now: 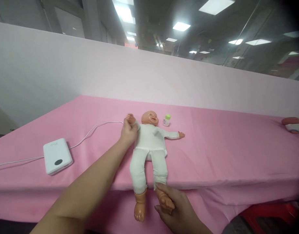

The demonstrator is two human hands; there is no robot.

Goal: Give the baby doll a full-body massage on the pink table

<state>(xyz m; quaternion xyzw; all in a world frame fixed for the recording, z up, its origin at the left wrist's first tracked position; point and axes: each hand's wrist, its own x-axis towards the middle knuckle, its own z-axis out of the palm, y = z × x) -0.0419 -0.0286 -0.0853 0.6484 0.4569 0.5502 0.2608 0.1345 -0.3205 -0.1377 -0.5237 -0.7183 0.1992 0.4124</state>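
Note:
A baby doll (150,138) with a white cloth body lies face up on the pink-covered table (220,146), its feet hanging past the front edge. My left hand (129,131) is closed around the doll's arm on the left, just below its small hand. At the front edge my right hand (176,204) grips the doll's foot on the right, thumb on top at the ankle. The other doll foot dangles free. A small bottle (166,120) with a green cap stands beside the doll's head, apart from both hands.
A white power bank (57,156) lies at the left, with a white cable (91,132) running toward my left hand. Something orange and white (294,125) sits at the far right. A white partition (149,78) rises behind the table. A red object (271,217) shows at the lower right.

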